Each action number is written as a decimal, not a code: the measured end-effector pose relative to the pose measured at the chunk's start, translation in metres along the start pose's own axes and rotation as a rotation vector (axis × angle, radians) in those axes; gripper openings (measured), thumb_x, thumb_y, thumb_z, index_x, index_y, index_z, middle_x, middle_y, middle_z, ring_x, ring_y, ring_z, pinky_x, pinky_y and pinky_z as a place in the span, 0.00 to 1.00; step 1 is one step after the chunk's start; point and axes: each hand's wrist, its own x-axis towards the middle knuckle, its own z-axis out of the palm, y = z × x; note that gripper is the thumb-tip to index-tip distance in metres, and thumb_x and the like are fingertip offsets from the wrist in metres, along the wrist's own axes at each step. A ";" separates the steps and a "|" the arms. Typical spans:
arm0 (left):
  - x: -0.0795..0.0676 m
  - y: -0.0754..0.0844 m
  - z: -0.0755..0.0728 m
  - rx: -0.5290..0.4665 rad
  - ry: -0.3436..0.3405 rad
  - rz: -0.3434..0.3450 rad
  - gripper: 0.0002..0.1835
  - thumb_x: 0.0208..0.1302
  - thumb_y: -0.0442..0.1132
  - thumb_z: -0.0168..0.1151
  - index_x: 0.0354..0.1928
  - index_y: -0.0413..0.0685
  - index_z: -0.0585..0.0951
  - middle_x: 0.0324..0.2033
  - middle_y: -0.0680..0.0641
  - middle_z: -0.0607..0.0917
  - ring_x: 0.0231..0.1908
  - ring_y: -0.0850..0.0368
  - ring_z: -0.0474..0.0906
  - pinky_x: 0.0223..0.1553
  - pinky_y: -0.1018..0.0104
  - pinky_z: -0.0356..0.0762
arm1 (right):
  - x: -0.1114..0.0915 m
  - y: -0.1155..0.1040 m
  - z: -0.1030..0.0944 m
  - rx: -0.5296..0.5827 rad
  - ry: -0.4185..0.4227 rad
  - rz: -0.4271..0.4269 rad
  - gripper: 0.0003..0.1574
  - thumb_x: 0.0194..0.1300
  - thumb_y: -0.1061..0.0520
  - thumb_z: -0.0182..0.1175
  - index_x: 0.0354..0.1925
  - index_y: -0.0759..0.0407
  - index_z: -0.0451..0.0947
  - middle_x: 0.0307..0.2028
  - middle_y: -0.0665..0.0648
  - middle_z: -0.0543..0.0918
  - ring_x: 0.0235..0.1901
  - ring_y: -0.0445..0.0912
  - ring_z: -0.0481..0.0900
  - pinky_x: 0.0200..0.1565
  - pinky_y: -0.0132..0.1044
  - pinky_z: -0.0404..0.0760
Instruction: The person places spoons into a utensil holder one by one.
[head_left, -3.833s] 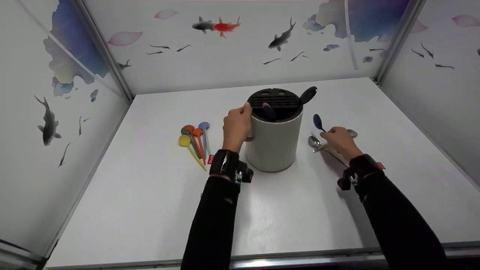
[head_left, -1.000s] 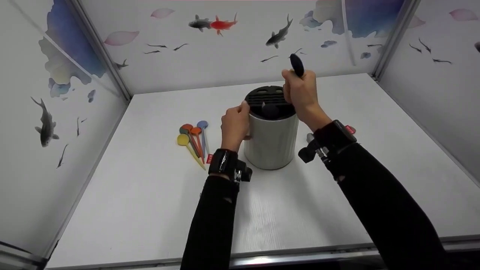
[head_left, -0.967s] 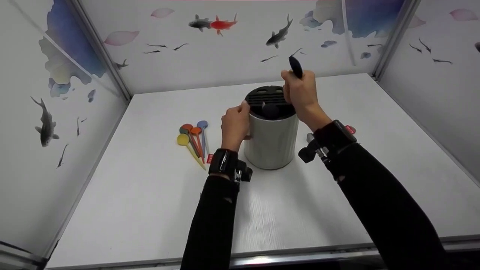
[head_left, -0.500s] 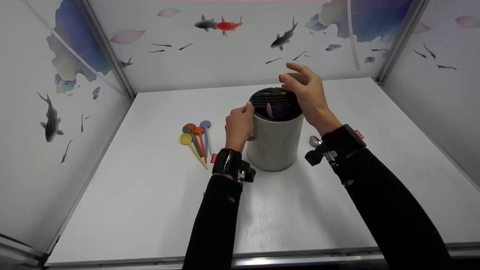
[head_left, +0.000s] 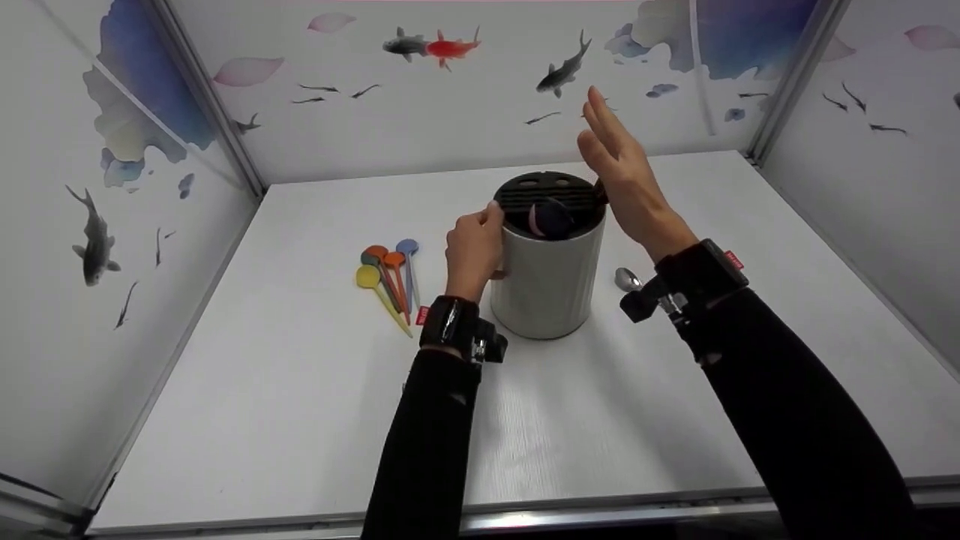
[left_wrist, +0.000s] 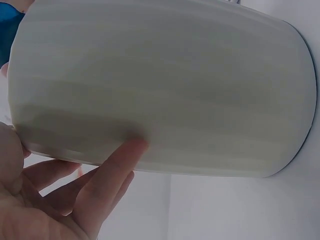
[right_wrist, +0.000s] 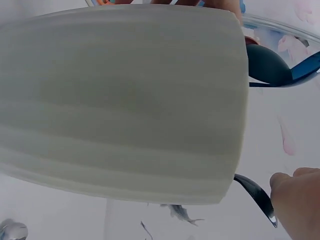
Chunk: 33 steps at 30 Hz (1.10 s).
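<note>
Steadily, the white counter is bearing a pale canister — upright, its dark slotted top facing upward. The left hand is gripping its rim and side; the right hand is hovering just beside the rim, fingers straight. Coloured round-headed utensils are lying leftward, dark spoons are protruding from the canister — and a metal spoon is resting rightward.

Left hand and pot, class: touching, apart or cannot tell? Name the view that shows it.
Touching: the left wrist view shows the left hand with a fingertip against the pot.
</note>
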 end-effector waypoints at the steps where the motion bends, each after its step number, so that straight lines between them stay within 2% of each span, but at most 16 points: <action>1: 0.000 0.000 0.000 0.002 0.001 -0.003 0.26 0.81 0.55 0.42 0.53 0.45 0.85 0.51 0.40 0.82 0.45 0.43 0.83 0.25 0.62 0.86 | 0.000 -0.001 -0.001 -0.009 0.002 -0.008 0.62 0.62 0.23 0.60 0.81 0.41 0.45 0.80 0.48 0.50 0.78 0.39 0.43 0.77 0.47 0.38; 4: 0.001 -0.001 0.000 0.009 0.005 0.002 0.26 0.81 0.55 0.42 0.52 0.45 0.85 0.51 0.40 0.83 0.45 0.43 0.83 0.24 0.63 0.86 | -0.002 -0.003 -0.007 -0.004 0.006 -0.031 0.57 0.66 0.26 0.58 0.81 0.42 0.47 0.80 0.48 0.51 0.78 0.40 0.44 0.77 0.47 0.38; 7: 0.000 -0.001 0.000 0.017 0.004 0.014 0.26 0.81 0.55 0.41 0.52 0.46 0.85 0.51 0.40 0.83 0.47 0.42 0.83 0.24 0.62 0.86 | -0.003 -0.004 -0.013 0.032 0.018 -0.052 0.52 0.70 0.32 0.58 0.81 0.45 0.49 0.79 0.51 0.53 0.78 0.43 0.47 0.77 0.45 0.41; 12: 0.000 -0.001 0.000 0.021 0.005 0.010 0.26 0.81 0.55 0.42 0.58 0.47 0.84 0.56 0.40 0.82 0.49 0.42 0.83 0.25 0.61 0.86 | -0.002 -0.003 -0.027 0.060 0.078 -0.063 0.46 0.73 0.43 0.58 0.80 0.53 0.53 0.78 0.57 0.56 0.78 0.46 0.51 0.77 0.43 0.48; 15: 0.001 0.000 0.000 0.019 0.006 0.009 0.27 0.81 0.55 0.42 0.61 0.46 0.83 0.58 0.39 0.81 0.49 0.41 0.83 0.25 0.62 0.86 | -0.002 0.002 -0.037 0.001 0.120 -0.053 0.45 0.72 0.45 0.58 0.79 0.56 0.55 0.78 0.58 0.57 0.77 0.48 0.53 0.76 0.43 0.51; 18: 0.001 0.000 0.001 0.017 0.008 0.009 0.27 0.81 0.55 0.42 0.60 0.46 0.83 0.58 0.39 0.82 0.48 0.41 0.83 0.25 0.62 0.86 | -0.004 0.013 -0.049 -0.107 0.149 -0.036 0.45 0.72 0.44 0.59 0.78 0.57 0.56 0.78 0.59 0.57 0.77 0.48 0.54 0.76 0.40 0.51; 22: 0.000 -0.001 0.002 0.014 0.003 0.006 0.27 0.81 0.55 0.42 0.58 0.47 0.84 0.57 0.39 0.82 0.48 0.41 0.83 0.25 0.62 0.86 | -0.014 0.036 -0.066 -0.297 0.160 0.031 0.45 0.73 0.43 0.58 0.79 0.56 0.56 0.78 0.58 0.57 0.77 0.47 0.52 0.76 0.38 0.48; 25: 0.000 -0.002 0.002 0.010 -0.001 0.007 0.27 0.81 0.55 0.42 0.60 0.47 0.83 0.59 0.39 0.81 0.50 0.40 0.83 0.25 0.62 0.86 | -0.023 0.052 -0.078 -0.403 0.154 0.117 0.46 0.74 0.40 0.57 0.80 0.53 0.54 0.79 0.58 0.55 0.78 0.49 0.49 0.77 0.43 0.46; 28: 0.000 -0.002 0.002 0.014 0.003 0.009 0.27 0.81 0.55 0.42 0.59 0.47 0.84 0.57 0.40 0.82 0.49 0.41 0.83 0.25 0.62 0.86 | -0.031 0.066 -0.087 -0.460 0.145 0.199 0.48 0.73 0.37 0.57 0.80 0.51 0.52 0.79 0.58 0.52 0.79 0.52 0.45 0.77 0.49 0.44; 33: 0.000 -0.001 0.001 0.019 0.006 0.016 0.27 0.81 0.55 0.42 0.51 0.44 0.85 0.51 0.40 0.83 0.46 0.42 0.83 0.25 0.62 0.86 | -0.041 0.081 -0.097 -0.494 0.122 0.302 0.51 0.73 0.33 0.55 0.81 0.52 0.49 0.80 0.61 0.49 0.79 0.57 0.42 0.76 0.57 0.43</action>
